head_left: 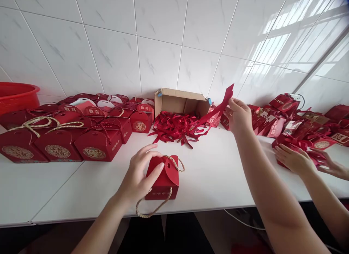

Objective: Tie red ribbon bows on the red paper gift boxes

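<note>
A red gift box (162,175) with a curved flap and a twisted gold cord handle stands near the front edge of the table. My left hand (141,172) grips it from the left, thumb along the top flap and fingers over the far side. One loop of the cord hangs down the front. Raised at the right, my right hand (240,114) pinches a red ribbon (225,101) between thumb and fingers. That ribbon slants down to a heap of red ribbons (177,126), spilling out of an open cardboard box (170,100).
Several closed red boxes (94,150) with cord bows stand in rows at the left, by a red basin (19,97). More red boxes (268,119) lie at the right, where another person's hands (296,159) handle a box with ribbon. A tiled wall (160,50) runs behind.
</note>
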Available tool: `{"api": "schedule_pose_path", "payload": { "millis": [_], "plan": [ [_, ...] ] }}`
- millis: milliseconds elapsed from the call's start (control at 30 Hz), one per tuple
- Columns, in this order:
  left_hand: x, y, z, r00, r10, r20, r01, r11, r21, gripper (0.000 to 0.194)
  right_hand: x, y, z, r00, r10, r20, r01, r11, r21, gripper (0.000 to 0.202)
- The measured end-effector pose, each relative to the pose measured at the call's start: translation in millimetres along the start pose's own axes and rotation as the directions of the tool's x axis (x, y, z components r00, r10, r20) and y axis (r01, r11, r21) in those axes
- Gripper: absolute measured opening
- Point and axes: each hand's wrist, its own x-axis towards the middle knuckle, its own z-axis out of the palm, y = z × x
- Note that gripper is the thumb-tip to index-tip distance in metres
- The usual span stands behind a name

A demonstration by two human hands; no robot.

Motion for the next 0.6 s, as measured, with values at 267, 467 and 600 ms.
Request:
{"api": "schedule_pose_path", "payload": {
  "millis": [267,467,600],
  "plan": [
    [26.3,3.5,-7.5,0.933,-0.079,0.351,0.030,0.989,0.143,0.040,58.8,-51.4,6.0,0.999,0.005,0.038,0.016,0.847,-0.532,0.009],
    [25.0,-2.2,-1.4,0.953,-0.052,0.297,0.037,0.998,0.056,0.044,87.0,-88.7,0.2,0.995,-0.094,0.040,0.101,0.840,-0.532,0.012],
    [22.8,-4.5,2.8,0.946,-0.079,0.313,0.083,0.997,-0.001,0.040,99.3,-115.6,-7.5,0.980,-0.200,0.008,0.190,0.917,-0.351,0.014]
  ]
}}
